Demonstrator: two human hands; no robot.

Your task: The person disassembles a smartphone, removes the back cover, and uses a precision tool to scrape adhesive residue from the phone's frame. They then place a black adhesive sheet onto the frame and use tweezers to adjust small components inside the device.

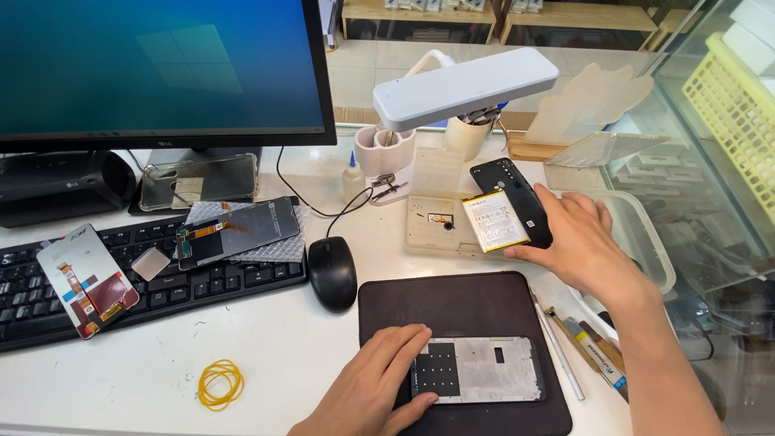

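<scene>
My left hand rests on the dark work mat, fingers on the left end of a silver phone frame lying flat there. My right hand reaches to the back right and grips a black phone back cover together with a white and yellow battery, held over a shallow clear plastic tray.
A black mouse and keyboard lie left, with two phone screen assemblies on the keyboard. A white desk lamp hangs over the tray. Tools lie right of the mat. A yellow rubber band sits front left.
</scene>
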